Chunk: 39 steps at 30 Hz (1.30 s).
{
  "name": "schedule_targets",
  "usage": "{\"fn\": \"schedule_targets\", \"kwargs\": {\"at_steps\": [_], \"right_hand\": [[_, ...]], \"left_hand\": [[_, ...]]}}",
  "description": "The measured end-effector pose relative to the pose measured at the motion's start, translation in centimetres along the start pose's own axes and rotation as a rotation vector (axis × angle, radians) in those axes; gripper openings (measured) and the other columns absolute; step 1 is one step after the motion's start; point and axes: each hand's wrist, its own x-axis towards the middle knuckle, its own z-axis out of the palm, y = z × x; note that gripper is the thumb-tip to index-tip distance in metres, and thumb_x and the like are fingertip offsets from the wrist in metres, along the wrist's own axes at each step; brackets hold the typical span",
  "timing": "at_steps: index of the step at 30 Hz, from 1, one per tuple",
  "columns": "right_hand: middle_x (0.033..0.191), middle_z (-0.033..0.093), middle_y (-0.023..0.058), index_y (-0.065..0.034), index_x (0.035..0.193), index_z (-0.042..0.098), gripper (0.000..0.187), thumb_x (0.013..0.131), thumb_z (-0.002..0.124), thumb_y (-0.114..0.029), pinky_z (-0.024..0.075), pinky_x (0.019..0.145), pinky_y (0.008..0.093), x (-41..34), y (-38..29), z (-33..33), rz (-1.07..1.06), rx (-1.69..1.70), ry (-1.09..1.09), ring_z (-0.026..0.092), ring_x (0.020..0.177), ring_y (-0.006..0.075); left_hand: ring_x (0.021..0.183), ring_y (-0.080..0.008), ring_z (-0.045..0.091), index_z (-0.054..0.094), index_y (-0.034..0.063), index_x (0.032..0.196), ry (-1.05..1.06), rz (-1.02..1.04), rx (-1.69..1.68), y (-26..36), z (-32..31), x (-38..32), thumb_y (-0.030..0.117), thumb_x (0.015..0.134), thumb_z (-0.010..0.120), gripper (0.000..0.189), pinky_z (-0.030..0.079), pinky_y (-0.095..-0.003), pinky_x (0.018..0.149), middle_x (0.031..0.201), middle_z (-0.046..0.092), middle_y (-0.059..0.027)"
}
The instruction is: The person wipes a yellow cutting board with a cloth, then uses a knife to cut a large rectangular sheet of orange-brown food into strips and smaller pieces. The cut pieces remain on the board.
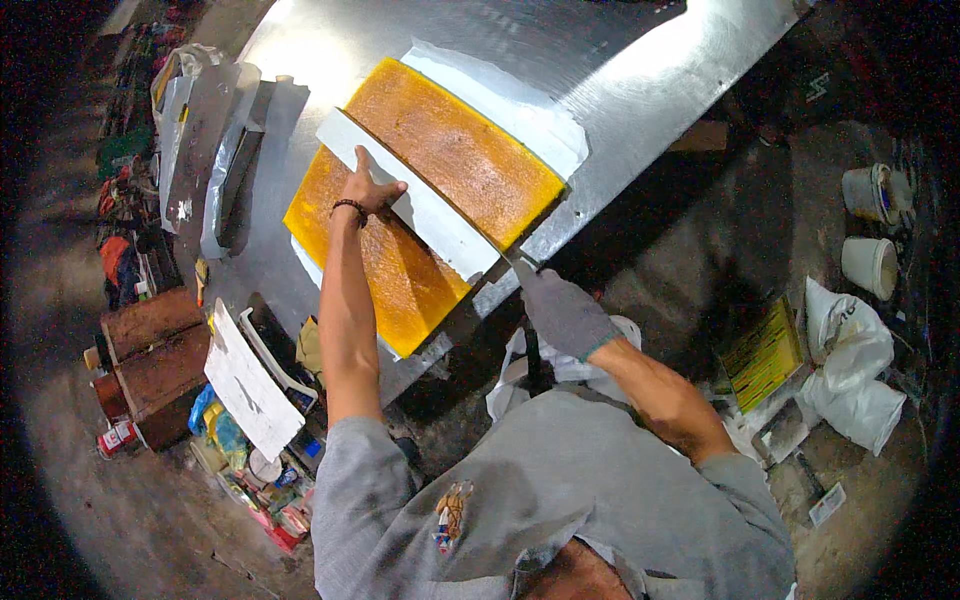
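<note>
A flat rectangular slab [457, 157], brown and grainy on top with bright yellow edges, lies on a metal-topped table [637, 90]. Across its middle rests a long white straight-edged board [439, 221]. My bare left hand [367, 186], a dark beaded bracelet at its wrist, presses on this board with thumb and fingers spread. In a grey knitted glove, my right hand [566, 311] is closed around a thin tool, apparently a knife [516, 264]. Its blade meets the slab's near edge beside the board; the handle is hidden in the glove. White sheeting [510, 97] shows beneath the slab.
Wrapped boards [199, 150] lie on the table's left part, with a brush [201, 281] near the edge. Brown boxes [157, 367], a white panel [251, 382] and cluttered containers stand lower left. White buckets [868, 266] and plastic sacks [851, 360] occupy the right.
</note>
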Motion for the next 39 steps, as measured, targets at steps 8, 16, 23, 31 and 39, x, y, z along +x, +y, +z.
{"fn": "schedule_targets", "kwargs": {"at_steps": [8, 16, 23, 31, 39], "right_hand": [[0.1, 0.06, 0.0297, 0.0002, 0.145, 0.035, 0.051, 0.095, 0.045, -0.007, 0.0556, 0.069, 0.0522, -3.3, 0.5, -0.1, 0.07, 0.037, -0.062, 0.066, 0.083, 0.0468], [0.098, 0.059, 0.0236, -0.0056, 0.151, 0.032, 0.057, 0.097, 0.049, -0.011, 0.0558, 0.068, 0.0537, -4.9, 1.8, 0.9, 0.124, -0.023, -0.099, 0.066, 0.081, 0.0435], [0.101, 0.06, 0.0274, -0.0044, 0.151, 0.028, 0.06, 0.094, 0.049, -0.008, 0.0561, 0.068, 0.055, -4.3, 4.9, 4.6, 0.085, 0.005, -0.029, 0.066, 0.087, 0.046], [0.106, 0.063, 0.0272, -0.003, 0.144, 0.044, 0.057, 0.094, 0.059, -0.028, 0.0541, 0.075, 0.0508, -16.3, 7.6, 0.7, 0.041, 0.155, 0.036, 0.066, 0.091, 0.0435], [0.087, 0.065, 0.017, -0.0026, 0.101, 0.057, 0.045, 0.087, 0.072, -0.043, 0.0497, 0.077, 0.0488, 2.2, 1.6, 1.8, 0.229, 0.408, 0.222, 0.063, 0.088, 0.0381]], "left_hand": [[0.132, -0.0411, 0.051, -0.002, 0.0018, 0.158, -0.01, 0.008, -0.049, -0.1, 0.0, 0.3, 0.042, 0.07, 0.091, 0.135, 0.045, -0.0445, 0.108, 0.141, 0.048, -0.0363], [0.127, -0.0402, 0.057, -0.002, 0.0004, 0.158, 0.014, 0.009, 0.057, -0.8, 0.1, 0.6, 0.041, 0.07, 0.091, 0.134, 0.048, -0.0434, 0.103, 0.136, 0.052, -0.0369], [0.127, -0.037, 0.057, -0.002, 0.0004, 0.158, -0.107, -0.108, -0.122, 2.7, -1.5, -1.6, 0.04, 0.071, 0.091, 0.134, 0.048, -0.0418, 0.104, 0.137, 0.052, -0.0365], [0.128, -0.0417, 0.055, -0.001, 0.0022, 0.159, -0.021, -0.014, -0.004, -1.2, 0.0, 0.2, 0.052, 0.068, 0.089, 0.137, 0.046, -0.0429, 0.106, 0.138, 0.052, -0.036], [0.132, -0.0502, 0.048, 0.005, -0.0034, 0.157, 0.144, -0.211, 0.051, 1.9, 1.4, 0.7, 0.08, 0.071, 0.068, 0.136, 0.043, -0.0492, 0.109, 0.141, 0.043, -0.0429]]}}
